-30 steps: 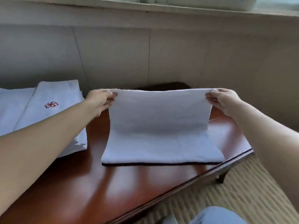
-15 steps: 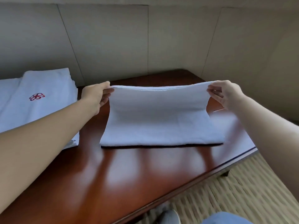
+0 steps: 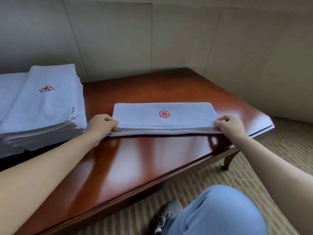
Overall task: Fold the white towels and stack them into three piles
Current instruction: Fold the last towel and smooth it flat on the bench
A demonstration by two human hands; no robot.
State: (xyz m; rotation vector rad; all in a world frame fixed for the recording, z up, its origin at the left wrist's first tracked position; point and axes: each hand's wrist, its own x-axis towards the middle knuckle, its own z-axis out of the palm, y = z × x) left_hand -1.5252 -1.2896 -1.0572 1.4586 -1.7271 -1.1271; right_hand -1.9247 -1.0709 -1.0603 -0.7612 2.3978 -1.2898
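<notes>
Lying flat, the folded white towel (image 3: pixel 162 118) – red pinwheel logo up – is pinched by left hand (image 3: pixel 101 125) and right hand (image 3: pixel 227 123).

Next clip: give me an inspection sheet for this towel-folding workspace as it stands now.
Surface: glossy red-brown wooden table, reflections on it.
Job's things: folded towel lying flat, red logo up; stack of folded towels at left, another pile beside it at the frame edge.
Clutter: nothing seen.
Grippers: left hand and right hand each pinch a near corner of the folded towel.
Cables: nothing seen.
Surroundings: beige panelled wall, striped carpet, person's knee and shoe.
</notes>
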